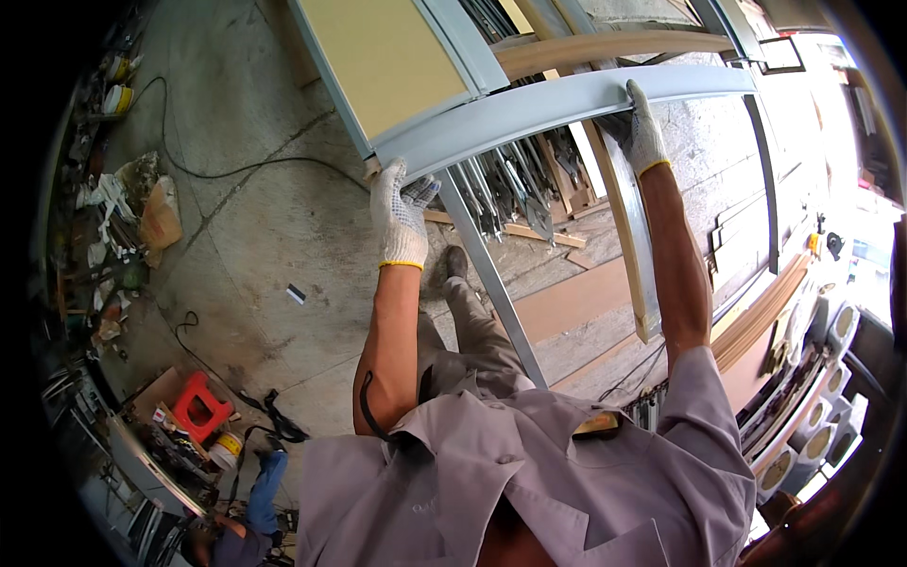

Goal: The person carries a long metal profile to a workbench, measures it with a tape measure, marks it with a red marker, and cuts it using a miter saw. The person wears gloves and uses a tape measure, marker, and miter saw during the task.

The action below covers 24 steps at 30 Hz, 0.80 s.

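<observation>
A light grey metal frame bar (539,106) runs across in front of me, beside a pale yellow panel (383,61) edged in the same grey. My left hand (400,222), in a white knit glove with a dotted palm, is closed on the bar's left corner. Further right, my gloved right hand (648,137) grips the same bar, its thumb on top and its fingers hidden under the edge. Thin grey metal legs (496,283) reach down from the frame. Behind the bar lies a wooden beam (614,47).
Metal rods (510,184) and wood strips lie beneath the frame. A long board (628,255) slants beside my right arm. A black cable (236,170) crosses the concrete floor at left. A red stool (200,404) and another person (255,520) are at lower left.
</observation>
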Each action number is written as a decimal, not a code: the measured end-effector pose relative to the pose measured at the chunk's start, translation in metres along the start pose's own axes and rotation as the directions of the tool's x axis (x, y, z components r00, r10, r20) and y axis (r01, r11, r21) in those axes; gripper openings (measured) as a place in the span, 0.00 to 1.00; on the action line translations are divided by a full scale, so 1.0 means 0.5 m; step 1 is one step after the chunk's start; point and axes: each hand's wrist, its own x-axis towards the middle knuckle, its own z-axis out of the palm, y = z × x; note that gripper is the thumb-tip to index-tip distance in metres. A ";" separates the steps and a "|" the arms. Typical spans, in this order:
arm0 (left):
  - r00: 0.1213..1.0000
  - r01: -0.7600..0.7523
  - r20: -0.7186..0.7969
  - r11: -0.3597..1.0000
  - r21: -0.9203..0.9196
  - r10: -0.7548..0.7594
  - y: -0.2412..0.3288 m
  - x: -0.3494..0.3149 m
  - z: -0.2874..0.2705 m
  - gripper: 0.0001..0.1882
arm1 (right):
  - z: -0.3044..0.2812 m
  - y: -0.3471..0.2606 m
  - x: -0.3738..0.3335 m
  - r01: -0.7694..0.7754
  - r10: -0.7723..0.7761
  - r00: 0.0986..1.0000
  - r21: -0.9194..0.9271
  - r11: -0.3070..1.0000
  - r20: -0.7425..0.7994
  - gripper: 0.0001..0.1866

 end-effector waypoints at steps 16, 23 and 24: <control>0.995 -0.081 0.063 0.996 0.042 0.078 0.013 -0.016 0.010 0.19 | -0.016 -0.011 0.009 -0.128 0.118 0.991 -0.229 0.965 -0.057 0.42; 0.991 -0.131 0.001 0.991 0.017 0.131 0.014 -0.039 0.033 0.19 | -0.023 -0.019 0.015 -0.127 0.142 0.989 -0.280 0.952 0.034 0.45; 0.992 -0.124 0.014 0.992 0.023 0.124 0.010 -0.032 0.025 0.20 | -0.029 -0.018 0.021 -0.132 0.144 0.989 -0.280 0.951 0.025 0.45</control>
